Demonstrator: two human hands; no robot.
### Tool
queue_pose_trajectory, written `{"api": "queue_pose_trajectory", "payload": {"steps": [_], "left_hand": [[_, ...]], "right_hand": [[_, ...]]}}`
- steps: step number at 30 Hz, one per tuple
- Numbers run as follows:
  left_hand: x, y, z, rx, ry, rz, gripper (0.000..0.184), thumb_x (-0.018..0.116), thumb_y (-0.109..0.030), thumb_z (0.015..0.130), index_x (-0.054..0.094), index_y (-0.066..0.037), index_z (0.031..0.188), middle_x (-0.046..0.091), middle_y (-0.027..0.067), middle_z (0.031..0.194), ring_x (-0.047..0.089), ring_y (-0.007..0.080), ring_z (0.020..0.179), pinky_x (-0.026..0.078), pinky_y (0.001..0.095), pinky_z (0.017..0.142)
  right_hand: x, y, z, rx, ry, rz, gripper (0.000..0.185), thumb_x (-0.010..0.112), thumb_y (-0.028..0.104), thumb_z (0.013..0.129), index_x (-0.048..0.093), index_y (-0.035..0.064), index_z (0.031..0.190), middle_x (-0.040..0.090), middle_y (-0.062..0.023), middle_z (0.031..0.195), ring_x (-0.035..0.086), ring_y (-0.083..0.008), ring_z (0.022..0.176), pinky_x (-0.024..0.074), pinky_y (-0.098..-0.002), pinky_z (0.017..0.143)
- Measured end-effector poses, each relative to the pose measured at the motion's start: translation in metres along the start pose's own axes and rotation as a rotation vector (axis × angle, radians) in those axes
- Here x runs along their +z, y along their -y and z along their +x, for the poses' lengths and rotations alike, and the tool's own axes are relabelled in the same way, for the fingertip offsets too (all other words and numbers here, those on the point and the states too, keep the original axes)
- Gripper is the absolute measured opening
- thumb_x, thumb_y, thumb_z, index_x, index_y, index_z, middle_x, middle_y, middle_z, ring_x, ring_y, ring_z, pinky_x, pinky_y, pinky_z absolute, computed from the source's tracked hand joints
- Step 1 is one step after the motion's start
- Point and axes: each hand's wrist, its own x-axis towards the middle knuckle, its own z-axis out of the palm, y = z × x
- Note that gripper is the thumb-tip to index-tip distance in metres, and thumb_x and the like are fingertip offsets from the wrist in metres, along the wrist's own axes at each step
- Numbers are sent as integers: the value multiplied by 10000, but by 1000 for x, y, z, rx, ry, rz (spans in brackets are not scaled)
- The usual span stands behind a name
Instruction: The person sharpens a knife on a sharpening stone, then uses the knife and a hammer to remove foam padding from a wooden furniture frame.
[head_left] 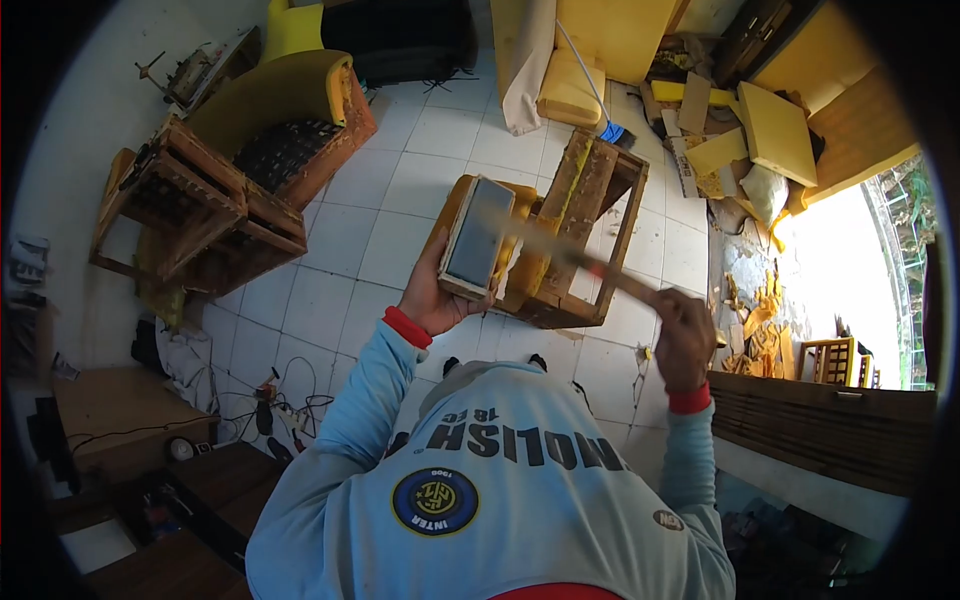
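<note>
My left hand grips the lower left edge of a rectangular box-like piece, which has a smooth grey face and a worn cream rim. In my right hand is a long wooden-handled tool with a red mark partway along. Its far end is smeared by motion and reaches over the grey face; I cannot tell whether they touch. Beyond the box-like piece, a stripped wooden furniture frame stands on the floor with yellow material on it. Part of a yellow cushioned piece shows beside the box.
Stripped wooden chair frames stand at the left on white tiles. A blue broom leans near a yellow seat. Foam pieces and scraps lie at the right. Cables and tools are at lower left.
</note>
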Motion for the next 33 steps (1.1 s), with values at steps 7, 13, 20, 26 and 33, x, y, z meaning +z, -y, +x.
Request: {"api": "queue_pose_trajectory", "payload": {"steps": [7,13,20,26,33], "left_hand": [[9,6,4,-35,6,17,657,377,-610,1054,581,-49,1328,694,135,1078,717,269,889,643,410,694],[2,6,8,-3,60,107,704,350,-652,1045,586,-51,1325,692,125,1080,718,247,888,640,391,715],[16,17,5,-55,131,60,744,350,-693,1029,585,-44,1307,687,136,1070,717,269,891,631,400,733],[19,22,12,-103,162,62,690,381,-644,1041,560,-58,1357,708,145,1059,734,283,846,639,425,733],[25,24,10,-62,130,87,680,386,-632,1045,550,-53,1361,708,149,1084,738,300,861,641,456,731]], "right_hand": [[8,27,9,-140,113,150,360,628,-22,838,799,220,1043,691,23,986,597,-171,781,480,-332,678],[9,-10,7,11,102,8,409,612,-44,853,778,193,1142,698,-11,1003,622,-213,829,511,-362,730],[6,12,19,-82,60,65,425,650,-45,790,794,221,1090,690,27,1013,598,-167,800,497,-340,720],[30,24,15,-149,102,196,377,680,7,818,774,222,1113,688,20,1040,604,-202,819,495,-360,725],[15,-2,34,-23,16,-41,335,679,30,832,779,206,1099,692,28,1020,604,-196,811,492,-347,690]]}}
